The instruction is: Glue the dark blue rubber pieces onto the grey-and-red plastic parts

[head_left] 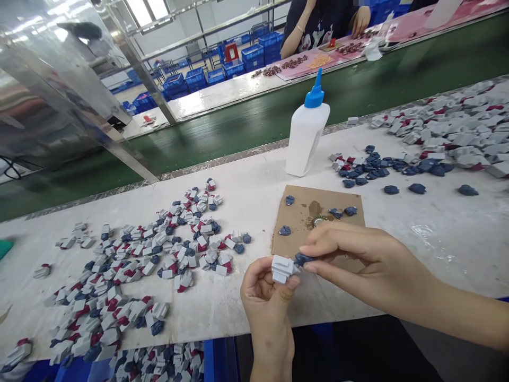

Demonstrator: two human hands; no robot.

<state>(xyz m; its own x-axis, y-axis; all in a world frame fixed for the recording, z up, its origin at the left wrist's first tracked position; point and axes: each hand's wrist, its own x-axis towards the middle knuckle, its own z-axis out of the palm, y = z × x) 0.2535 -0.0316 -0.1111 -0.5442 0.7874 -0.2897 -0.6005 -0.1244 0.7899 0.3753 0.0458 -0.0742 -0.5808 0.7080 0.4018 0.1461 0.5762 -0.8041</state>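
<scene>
Between the thumb and fingers of my left hand (268,307) is a light grey plastic part (281,269) with stepped, blocky sides. My right hand (369,265) pinches a small dark blue plastic piece (303,259) by thumb and fingertips. The blue piece meets the right end of the grey part; whether it is seated there I cannot tell. Behind my hands lies a brown cardboard square (296,209) with a wet brown smear and several loose blue pieces (285,230) on it. A white glue bottle (306,138) with a blue nozzle stands upright just beyond the cardboard.
Many grey, red and blue assembled parts (135,249) spread over the left of the table (246,191). A blue bin (214,361) below the edge holds more. Loose blue pieces and a grey heap (457,127) lie right. Across a green conveyor (222,127) sits another person (322,26).
</scene>
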